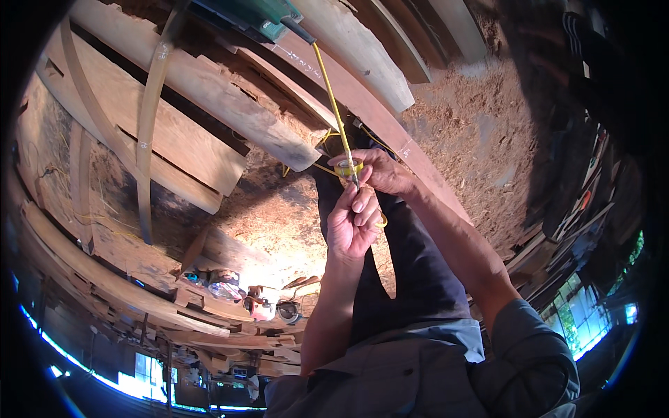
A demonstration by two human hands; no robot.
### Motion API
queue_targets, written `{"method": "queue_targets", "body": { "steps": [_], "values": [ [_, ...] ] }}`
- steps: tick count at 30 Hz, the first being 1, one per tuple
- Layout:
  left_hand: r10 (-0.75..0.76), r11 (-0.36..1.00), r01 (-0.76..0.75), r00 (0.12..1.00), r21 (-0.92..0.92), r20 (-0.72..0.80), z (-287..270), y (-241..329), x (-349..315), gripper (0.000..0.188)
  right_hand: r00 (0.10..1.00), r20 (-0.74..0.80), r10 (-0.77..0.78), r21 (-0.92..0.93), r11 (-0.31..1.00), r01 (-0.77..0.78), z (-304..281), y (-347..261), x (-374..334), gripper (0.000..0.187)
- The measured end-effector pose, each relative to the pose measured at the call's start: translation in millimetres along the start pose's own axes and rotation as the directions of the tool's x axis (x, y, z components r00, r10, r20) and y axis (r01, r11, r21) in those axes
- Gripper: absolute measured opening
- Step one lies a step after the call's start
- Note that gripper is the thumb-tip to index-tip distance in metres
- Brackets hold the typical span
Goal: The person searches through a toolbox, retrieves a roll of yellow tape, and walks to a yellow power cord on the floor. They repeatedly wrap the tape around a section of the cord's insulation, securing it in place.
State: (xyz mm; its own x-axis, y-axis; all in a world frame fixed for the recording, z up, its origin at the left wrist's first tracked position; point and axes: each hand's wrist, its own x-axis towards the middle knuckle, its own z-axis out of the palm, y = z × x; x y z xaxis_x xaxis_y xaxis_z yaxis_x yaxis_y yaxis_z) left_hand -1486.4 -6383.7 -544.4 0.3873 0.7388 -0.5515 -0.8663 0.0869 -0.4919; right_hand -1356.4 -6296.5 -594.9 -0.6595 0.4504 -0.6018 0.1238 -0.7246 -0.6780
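Observation:
A yellow power cord (332, 97) runs down from a green power tool (254, 19) at the top of the view to my hands. Its lower end is pinched between the thumb and fingers of my left hand (355, 223), where a darker piece shows. Just above, my right hand (385, 172) grips a roll of yellow tape (346, 168) close against the cord. The fingers partly cover the cord's end, so I cannot tell whether tape is wrapped on it. Another yellow loop shows beside my left hand's fingers.
Long wooden planks (139, 115) lie across the upper left, with thin curved strips (148, 132) over them. A reddish board (380, 122) runs diagonally past my right hand. Sawdust (474, 132) covers the floor. A red-and-white machine (261, 305) sits among timber at the lower left.

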Motion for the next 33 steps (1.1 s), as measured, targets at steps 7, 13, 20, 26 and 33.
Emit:
{"method": "queue_targets", "body": {
  "steps": [7, 13, 20, 26, 33],
  "values": [
    [0.343, 0.799, -0.183, 0.921, 0.573, -0.185, -0.8, -5.2, -12.1, 0.044, 0.977, -0.193, -0.089, -0.782, 0.616, -0.098, 20.1, -113.0, -7.7, 0.036],
    [0.495, 0.707, -0.212, 0.83, 0.675, -0.258, 2.0, -11.4, 7.6, 0.011, 0.994, 0.047, -0.098, -0.944, 0.321, 0.076, 33.9, -102.5, 20.6, 0.024],
    [0.36, 0.79, -0.168, 0.905, 0.589, -0.225, 5.5, 0.9, -2.2, 0.019, 0.962, -0.102, -0.253, -0.728, 0.678, 0.101, -6.5, -84.1, -12.2, 0.018],
    [0.218, 0.926, -0.163, 0.967, 0.339, -0.132, -2.2, 2.3, -4.8, 0.022, 0.955, -0.274, -0.11, -0.291, 0.956, 0.026, -2.3, -13.7, -18.0, 0.023],
    [0.059, 0.995, -0.053, 0.996, 0.08, -0.062, -7.9, 7.1, -1.8, 0.035, 0.989, -0.121, -0.083, 0.007, 0.996, 0.084, 12.9, 12.9, 10.8, 0.035]
  ]
}}
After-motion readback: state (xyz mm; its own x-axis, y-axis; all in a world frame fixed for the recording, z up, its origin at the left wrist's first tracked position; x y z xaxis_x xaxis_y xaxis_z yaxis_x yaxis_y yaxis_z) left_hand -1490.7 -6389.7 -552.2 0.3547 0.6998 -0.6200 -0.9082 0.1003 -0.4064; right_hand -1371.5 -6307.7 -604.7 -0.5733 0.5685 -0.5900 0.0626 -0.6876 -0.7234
